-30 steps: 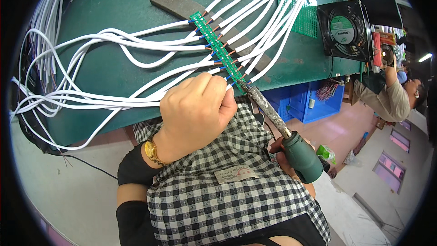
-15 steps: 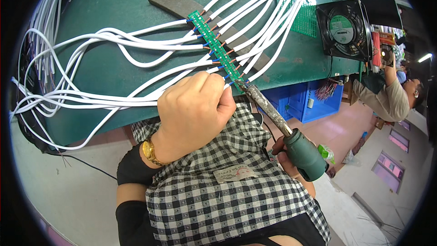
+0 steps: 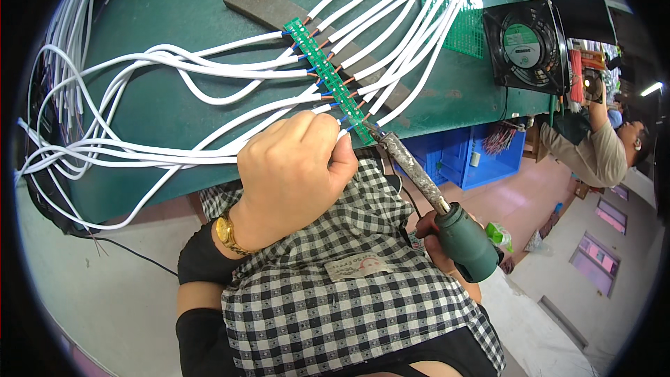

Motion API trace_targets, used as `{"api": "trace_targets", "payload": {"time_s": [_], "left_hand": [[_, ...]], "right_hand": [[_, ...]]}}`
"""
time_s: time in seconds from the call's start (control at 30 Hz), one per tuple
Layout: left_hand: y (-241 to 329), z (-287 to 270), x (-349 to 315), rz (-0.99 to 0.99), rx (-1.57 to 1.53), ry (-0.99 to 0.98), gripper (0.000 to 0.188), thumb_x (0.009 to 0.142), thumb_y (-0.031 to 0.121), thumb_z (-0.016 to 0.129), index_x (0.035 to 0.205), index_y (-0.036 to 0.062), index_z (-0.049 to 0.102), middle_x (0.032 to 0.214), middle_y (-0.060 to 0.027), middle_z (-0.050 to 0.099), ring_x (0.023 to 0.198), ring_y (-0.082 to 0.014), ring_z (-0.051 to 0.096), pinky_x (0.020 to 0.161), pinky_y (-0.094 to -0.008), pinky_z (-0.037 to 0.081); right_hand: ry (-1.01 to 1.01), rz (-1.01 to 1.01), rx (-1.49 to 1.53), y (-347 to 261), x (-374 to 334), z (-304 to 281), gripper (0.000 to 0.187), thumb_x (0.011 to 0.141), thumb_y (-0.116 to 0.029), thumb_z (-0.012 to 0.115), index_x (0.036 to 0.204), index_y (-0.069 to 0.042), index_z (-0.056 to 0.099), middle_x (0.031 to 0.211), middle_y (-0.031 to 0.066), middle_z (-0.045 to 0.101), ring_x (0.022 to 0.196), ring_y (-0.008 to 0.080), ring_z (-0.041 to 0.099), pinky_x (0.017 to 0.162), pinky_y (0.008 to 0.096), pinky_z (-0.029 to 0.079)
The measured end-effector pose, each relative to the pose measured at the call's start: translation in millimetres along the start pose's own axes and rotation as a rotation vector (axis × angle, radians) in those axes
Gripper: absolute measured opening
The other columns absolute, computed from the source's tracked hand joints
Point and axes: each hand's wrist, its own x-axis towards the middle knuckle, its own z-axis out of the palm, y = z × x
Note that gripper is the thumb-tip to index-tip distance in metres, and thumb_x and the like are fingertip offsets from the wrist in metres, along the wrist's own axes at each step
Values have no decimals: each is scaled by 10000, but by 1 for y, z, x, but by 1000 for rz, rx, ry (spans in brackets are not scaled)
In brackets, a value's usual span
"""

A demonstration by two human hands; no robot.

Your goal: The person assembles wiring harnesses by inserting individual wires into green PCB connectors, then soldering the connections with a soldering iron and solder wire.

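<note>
Green table (image 3: 188,3), wide, its near edge slanting across mid-view. Circuit board (image 3: 328,77), a narrow green strip, lies aslant on it, lower end about at that near edge, upper end beside a dark bar (image 3: 262,7) that runs beneath the cables on the board's right. White cables (image 3: 234,44) come to the board's left edge with blue and brown cores, more to its right edge. Left hand (image 3: 293,167) closed, thumb and forefinger pinching a white cable (image 3: 341,133) by its end, just beside the board's lower end. Right hand (image 3: 434,243), partly hidden, gripping the green handle of a soldering iron (image 3: 419,173); tip at the board's lower right edge, shaft slanting out past the table edge above a checked apron (image 3: 335,307). Open room: bare table upper left, between the hanging cable bundle and the bar; a smaller patch right of the cables, before the black fan (image 3: 525,49). Left of the board, looping cables crowd the surface. Blue crate (image 3: 499,164) below the table's right part.
</note>
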Motion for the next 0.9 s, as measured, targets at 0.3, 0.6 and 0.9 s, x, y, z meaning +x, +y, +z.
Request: {"api": "trace_targets", "payload": {"time_s": [0.3, 0.6, 0.9], "left_hand": [[1, -2, 1, -3, 6, -9, 135, 686, 86, 690, 700, 75, 557, 624, -63, 544, 520, -255, 537, 460, -340, 412], [1, 1, 1, 6, 11, 7, 138, 680, 91, 696, 698, 79, 559, 621, -60, 540, 513, -249, 529, 456, -342, 409], [1, 2, 0, 5, 4, 5, 147, 675, 95, 701, 696, 82, 556, 616, -55, 532, 515, -247, 532, 457, -343, 411]], "right_hand": [[17, -77, -37, 10, -1, 5, 307, 629, -239, 772, 868, -124, 618, 776, 63, 642, 673, 281, 633, 616, 360, 503], [116, -97, -41, 9, 1, 7, 149, 675, -211, 653, 752, -84, 635, 686, 45, 645, 633, 210, 637, 613, 317, 507], [53, 57, -136, -16, 1, -2, 84, 704, -22, 624, 780, -53, 641, 733, 52, 646, 690, 195, 629, 656, 317, 494]]}}
